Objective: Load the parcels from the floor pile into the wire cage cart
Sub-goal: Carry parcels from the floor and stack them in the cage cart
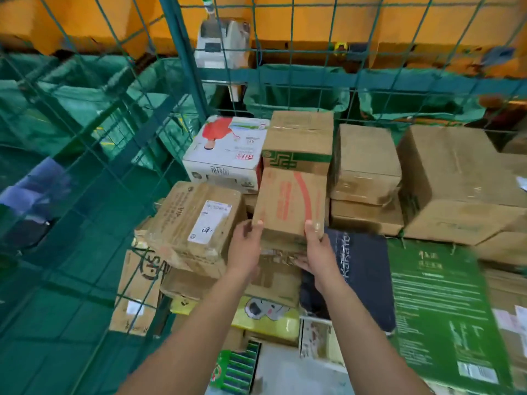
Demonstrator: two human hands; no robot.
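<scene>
Two bare forearms reach into the cage (pixel 182 52); left hand (pixel 245 246) and right hand (pixel 315 246) grip a red-printed carton (pixel 289 201), labelled box (pixel 196 220) at nine o'clock.

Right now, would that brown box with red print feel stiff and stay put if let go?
Probably stiff: the box with red print keeps flat faces between both hands. It may tip, since it sits tilted on uneven parcels.
</scene>
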